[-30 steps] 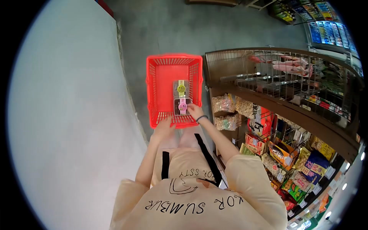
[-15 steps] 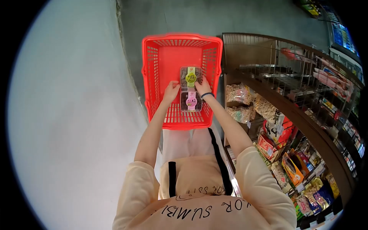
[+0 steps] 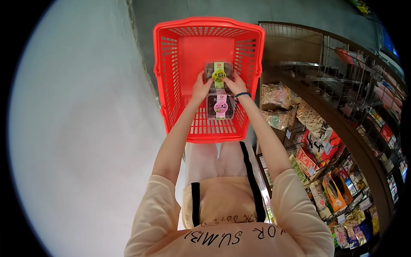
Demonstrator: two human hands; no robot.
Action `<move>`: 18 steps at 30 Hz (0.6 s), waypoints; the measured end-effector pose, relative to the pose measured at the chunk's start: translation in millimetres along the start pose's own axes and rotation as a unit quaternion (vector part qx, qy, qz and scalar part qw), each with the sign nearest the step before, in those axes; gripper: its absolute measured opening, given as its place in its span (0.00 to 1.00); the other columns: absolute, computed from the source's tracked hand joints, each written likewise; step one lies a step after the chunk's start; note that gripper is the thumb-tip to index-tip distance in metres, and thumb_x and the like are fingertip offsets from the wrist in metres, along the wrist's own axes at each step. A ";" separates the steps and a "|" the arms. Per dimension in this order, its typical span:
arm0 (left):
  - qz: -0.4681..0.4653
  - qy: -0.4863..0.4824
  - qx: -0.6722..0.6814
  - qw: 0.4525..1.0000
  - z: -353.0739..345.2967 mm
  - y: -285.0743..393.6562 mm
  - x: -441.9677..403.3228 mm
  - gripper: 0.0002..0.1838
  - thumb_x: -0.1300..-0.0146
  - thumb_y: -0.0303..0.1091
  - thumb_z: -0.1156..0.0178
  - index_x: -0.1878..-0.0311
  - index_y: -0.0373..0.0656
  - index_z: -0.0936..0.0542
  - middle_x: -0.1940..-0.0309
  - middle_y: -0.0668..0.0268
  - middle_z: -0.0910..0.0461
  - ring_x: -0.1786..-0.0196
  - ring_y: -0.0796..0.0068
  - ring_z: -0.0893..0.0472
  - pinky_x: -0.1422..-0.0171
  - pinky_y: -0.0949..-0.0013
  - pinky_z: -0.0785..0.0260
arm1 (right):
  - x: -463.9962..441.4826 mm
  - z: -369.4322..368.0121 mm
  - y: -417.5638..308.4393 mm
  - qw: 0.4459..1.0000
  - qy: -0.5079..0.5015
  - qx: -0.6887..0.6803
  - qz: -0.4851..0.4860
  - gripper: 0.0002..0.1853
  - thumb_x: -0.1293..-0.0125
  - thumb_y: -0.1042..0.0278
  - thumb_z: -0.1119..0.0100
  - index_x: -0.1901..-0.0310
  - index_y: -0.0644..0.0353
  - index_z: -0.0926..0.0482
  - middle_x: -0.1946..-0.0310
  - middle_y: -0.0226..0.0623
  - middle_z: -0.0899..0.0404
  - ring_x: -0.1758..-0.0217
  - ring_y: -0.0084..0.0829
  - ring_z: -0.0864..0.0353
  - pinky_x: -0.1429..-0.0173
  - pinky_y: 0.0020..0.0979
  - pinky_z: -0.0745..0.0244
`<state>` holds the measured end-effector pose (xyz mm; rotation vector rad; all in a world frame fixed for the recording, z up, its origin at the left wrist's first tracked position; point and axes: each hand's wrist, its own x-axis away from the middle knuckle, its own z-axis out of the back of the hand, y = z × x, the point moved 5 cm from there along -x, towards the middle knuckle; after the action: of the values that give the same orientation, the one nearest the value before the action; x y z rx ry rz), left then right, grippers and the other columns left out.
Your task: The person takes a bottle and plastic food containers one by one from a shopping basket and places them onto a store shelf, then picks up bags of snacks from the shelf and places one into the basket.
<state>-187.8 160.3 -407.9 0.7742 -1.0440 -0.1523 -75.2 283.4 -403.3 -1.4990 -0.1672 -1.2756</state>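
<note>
A red shopping basket with slotted sides is in front of my legs. Inside it, toward its right side, are two clear plastic boxes of dark food, probably dried fruit. The farther box carries a yellow-green label, the nearer box a pink one. My left hand grips the left side of the green-labelled box, thumb on top. On the opposite side my right hand, with a dark band at the wrist, grips the same box. Its near edge is partly covered by my thumbs.
To the right runs a brown-edged store shelf with wire racks. Bagged snacks and colourful packets fill its levels. A pale wall stands close on the left, with grey floor beyond the basket.
My left hand has moved from beside the green-labelled box onto its left side. Both hands now hold that box. The basket appears larger and slightly higher in view.
</note>
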 end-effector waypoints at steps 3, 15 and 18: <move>0.034 0.011 0.019 0.999 5.8 7.5 4.4 0.32 0.43 0.46 0.43 0.38 0.43 0.40 0.45 0.54 0.30 0.42 0.63 0.30 0.40 0.66 0.40 | 1.9 -0.9 -8.5 0.993 0.053 0.100 0.014 0.39 0.53 0.52 0.40 0.41 0.68 0.38 0.47 0.57 0.32 0.42 0.45 0.32 0.40 0.34 0.37; 0.066 -0.006 0.058 0.996 5.6 22.4 1.3 0.41 0.44 0.46 0.41 0.32 0.44 0.51 0.38 0.56 0.38 0.37 0.66 0.37 0.37 0.69 0.44 | -1.5 -16.1 -26.0 0.993 -0.017 -0.096 -0.062 0.40 0.53 0.58 0.39 0.37 0.63 0.43 0.45 0.47 0.32 0.41 0.35 0.32 0.39 0.30 0.40; -0.020 0.032 0.162 0.986 13.8 28.2 -0.6 0.41 0.43 0.40 0.41 0.33 0.39 0.52 0.38 0.56 0.40 0.36 0.67 0.38 0.36 0.70 0.45 | 8.9 -17.7 -52.0 0.994 -0.017 -0.105 -0.022 0.39 0.52 0.62 0.39 0.37 0.62 0.43 0.45 0.46 0.31 0.42 0.34 0.31 0.40 0.29 0.39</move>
<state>-206.1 174.2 -386.6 1.0867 -1.0054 0.0099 -117.8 285.1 -367.6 -1.7053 -0.0895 -1.3363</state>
